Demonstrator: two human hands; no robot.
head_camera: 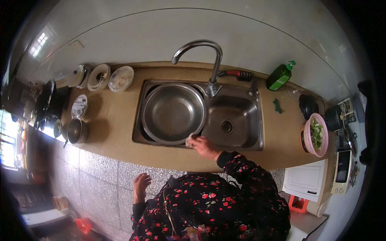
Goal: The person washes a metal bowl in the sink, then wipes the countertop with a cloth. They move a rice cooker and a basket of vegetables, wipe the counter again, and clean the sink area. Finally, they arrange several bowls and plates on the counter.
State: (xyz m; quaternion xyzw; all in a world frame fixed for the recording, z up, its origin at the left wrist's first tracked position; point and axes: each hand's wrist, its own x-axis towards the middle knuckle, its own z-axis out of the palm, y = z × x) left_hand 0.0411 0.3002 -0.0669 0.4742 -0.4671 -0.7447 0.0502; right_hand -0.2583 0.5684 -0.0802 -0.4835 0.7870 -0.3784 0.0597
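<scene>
My right hand (205,147) holds a pale, crumpled cloth (190,140) at the front rim of the double-bowl steel sink (261,132). The cloth lies against or right beside the rim of a wide stainless-steel basin (174,113), which sits in the left bowl. My left hand (140,184) hangs over the floor, away from the counter, with nothing visible in it and its fingers loosely curled. Behind the sink rises a curved chrome faucet (217,57), its spout turned over the left bowl. A drain strainer (226,126) shows in the right bowl.
Several bowls and containers (120,79) line the counter's left back, with a small metal pot (77,130) nearer the front edge. Rightward are a green pump bottle (279,76), a green scrap (277,106) and a pink basket (324,135) of leafy vegetables. A knife sharpener (238,74) lies behind the faucet.
</scene>
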